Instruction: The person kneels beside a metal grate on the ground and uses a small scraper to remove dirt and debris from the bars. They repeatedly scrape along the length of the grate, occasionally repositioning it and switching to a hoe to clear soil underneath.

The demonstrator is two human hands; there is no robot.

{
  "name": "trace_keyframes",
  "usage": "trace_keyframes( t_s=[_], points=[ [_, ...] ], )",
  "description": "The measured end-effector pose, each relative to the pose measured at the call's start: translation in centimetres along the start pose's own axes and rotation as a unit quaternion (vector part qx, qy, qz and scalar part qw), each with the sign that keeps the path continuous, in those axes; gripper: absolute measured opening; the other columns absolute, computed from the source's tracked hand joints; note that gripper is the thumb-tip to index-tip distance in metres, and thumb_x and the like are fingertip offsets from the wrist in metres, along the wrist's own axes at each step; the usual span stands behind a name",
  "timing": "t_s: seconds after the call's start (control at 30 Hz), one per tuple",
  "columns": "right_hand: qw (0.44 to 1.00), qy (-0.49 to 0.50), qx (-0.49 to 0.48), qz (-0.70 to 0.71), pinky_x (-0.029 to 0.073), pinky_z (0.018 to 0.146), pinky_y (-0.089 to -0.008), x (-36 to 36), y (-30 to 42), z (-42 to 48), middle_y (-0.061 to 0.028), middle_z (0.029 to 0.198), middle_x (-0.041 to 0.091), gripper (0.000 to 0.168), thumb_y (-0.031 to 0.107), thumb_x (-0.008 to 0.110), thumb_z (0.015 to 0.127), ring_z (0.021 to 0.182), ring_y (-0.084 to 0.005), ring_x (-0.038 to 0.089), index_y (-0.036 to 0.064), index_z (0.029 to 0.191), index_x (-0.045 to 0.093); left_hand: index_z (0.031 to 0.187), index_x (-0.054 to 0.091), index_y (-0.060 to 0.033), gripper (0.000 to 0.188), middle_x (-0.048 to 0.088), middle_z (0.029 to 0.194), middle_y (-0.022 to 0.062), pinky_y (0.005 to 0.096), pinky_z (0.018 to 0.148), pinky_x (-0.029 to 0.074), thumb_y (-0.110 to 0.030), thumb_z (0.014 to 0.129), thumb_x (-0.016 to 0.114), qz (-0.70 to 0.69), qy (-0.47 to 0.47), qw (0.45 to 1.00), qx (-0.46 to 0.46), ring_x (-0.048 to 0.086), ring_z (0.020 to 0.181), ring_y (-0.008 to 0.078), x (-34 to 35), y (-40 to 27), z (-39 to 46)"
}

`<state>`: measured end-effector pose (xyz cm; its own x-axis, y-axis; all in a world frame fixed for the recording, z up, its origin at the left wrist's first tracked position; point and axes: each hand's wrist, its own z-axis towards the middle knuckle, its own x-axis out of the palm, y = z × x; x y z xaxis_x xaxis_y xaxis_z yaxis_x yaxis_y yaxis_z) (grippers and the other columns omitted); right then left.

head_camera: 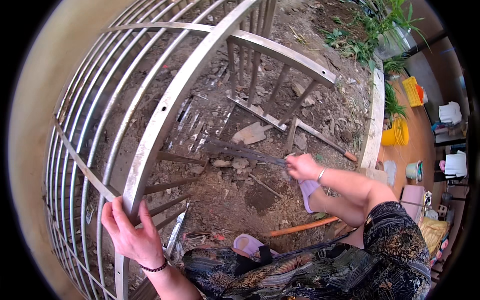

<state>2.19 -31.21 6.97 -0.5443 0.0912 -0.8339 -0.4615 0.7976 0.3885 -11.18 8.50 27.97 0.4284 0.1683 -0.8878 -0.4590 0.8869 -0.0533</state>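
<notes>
My left hand grips the square rail of a stainless steel window grille, which stands over the soil at the left. In my right hand is the near end of a long, dark, thin tool or rod, blurred at its far end; its exact kind cannot be told. Just beyond it a trowel blade lies on the dirt. A hammer or pick-like tool with a metal shaft and wooden grip rests to the right of the trowel. Near my feet lies an orange handle.
Loose soil and stones surround my purple slippers. A pale curb borders the dirt at the right, with a yellow bucket and a metal pail beyond. Green plants grow at the upper right.
</notes>
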Motion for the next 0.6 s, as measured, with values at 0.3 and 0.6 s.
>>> trace_keyframes(
  t_s=[0.3,0.6],
  points=[
    [0.957,-0.099,0.05,-0.269,0.048,0.072,-0.0374,-2.3,-15.1,0.3,-0.0133,0.081,0.06,0.007,0.011,0.053,0.076,0.085,-0.0264,0.06,0.007,0.08,0.056,0.117,0.055,-0.0094,0.042,0.051,0.111,0.011,0.0353,0.072,0.048,-0.019,0.078,0.068,-0.006,0.003,1.0,0.006,0.057,0.094,0.0289,-0.2,0.2,-0.2],
    [0.959,-0.168,0.146,-0.175,0.047,0.074,-0.0416,3.0,-19.8,1.1,-0.0148,0.084,0.058,0.008,0.007,0.052,0.075,0.088,-0.032,0.057,0.006,0.083,0.051,0.111,0.055,-0.0059,0.042,0.051,0.104,0.0135,0.0359,0.072,0.048,-0.013,0.073,0.071,-0.017,-0.006,1.0,0.019,0.057,0.089,0.0304,0.0,-0.2,0.2]
  ],
)
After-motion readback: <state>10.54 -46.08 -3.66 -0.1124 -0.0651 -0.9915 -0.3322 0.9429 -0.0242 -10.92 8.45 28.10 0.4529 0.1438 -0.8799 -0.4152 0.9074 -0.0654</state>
